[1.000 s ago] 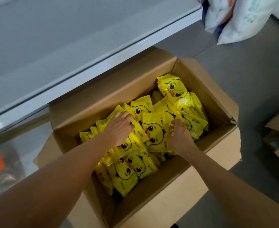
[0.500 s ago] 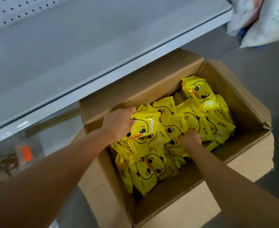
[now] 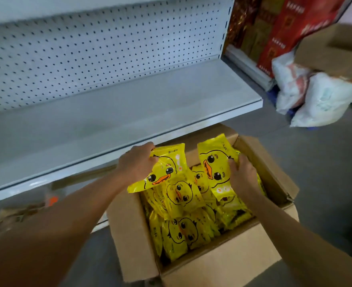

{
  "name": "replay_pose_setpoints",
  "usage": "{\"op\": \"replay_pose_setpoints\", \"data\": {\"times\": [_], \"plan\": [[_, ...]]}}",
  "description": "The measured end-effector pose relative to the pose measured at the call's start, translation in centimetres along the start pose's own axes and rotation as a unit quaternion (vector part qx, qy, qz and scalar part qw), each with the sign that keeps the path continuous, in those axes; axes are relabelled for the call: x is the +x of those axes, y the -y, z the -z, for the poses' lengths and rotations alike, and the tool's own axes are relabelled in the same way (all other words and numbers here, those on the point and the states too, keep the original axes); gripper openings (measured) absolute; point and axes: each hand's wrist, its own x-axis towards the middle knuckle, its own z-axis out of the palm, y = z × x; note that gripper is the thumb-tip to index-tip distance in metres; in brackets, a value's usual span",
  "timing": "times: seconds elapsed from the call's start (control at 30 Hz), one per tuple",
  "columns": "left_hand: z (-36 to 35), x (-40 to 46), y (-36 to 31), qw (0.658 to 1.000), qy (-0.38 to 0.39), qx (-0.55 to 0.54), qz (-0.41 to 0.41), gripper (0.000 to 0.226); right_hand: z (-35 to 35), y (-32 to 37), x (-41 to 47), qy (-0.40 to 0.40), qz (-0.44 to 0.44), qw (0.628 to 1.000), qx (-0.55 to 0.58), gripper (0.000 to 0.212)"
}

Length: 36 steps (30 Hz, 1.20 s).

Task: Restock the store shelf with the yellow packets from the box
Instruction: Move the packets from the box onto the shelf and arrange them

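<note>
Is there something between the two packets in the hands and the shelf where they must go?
Nothing visible. Both hands, left and right, hold yellow packets above the cardboard box; the grey shelf just beyond is bare.

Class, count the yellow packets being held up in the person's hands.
2. One packet in the left hand, one in the right hand, both above the box; more could hide behind them.
</note>
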Motion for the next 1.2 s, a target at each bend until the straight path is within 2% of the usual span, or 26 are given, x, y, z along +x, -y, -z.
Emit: {"op": "replay_pose_setpoints", "data": {"times": [0.17,0.33,0.43,0.53,0.67,0.9,1.1,1.2], "plan": [[7.8,-4.0,0.6,0.998,-0.053,-0.04,0.02,0.022,5.3,7.6,-1.7,-0.014,0.116,0.992,-0.056,0.031],[14.4,-9.0,1.6,0.992,-0.11,-0.05,0.028,0.002,6.7,14.8,-2.9,-0.037,0.221,0.975,0.01,0.02],[17.9,-11.5,2.8,0.987,-0.146,-0.056,0.043,0.005,7.4,18.9,-4.2,-0.032,0.26,0.965,0.033,0.023],[21.5,-13.7,4.0,0.981,-0.177,-0.065,0.052,0.023,8.0,22.8,-5.4,-0.033,0.301,0.952,0.045,0.025],[26.3,-15.5,6.5,0.974,-0.214,-0.059,0.05,0.023,8.0,28.4,-7.3,-0.048,0.364,0.928,0.062,0.024],[34.7,-16.1,12.2,0.964,-0.256,-0.051,0.052,0.046,5.7,38.1,-9.6,-0.082,0.416,0.902,0.083,0.025],[41.2,-13.8,19.3,0.962,-0.269,-0.037,0.038,0.045,1.7,44.6,-10.4,-0.092,0.431,0.894,0.083,0.034],[42.8,-11.8,22.8,0.965,-0.26,-0.026,0.035,0.042,-0.2,47.1,-10.5,-0.093,0.435,0.892,0.072,0.029]]}}
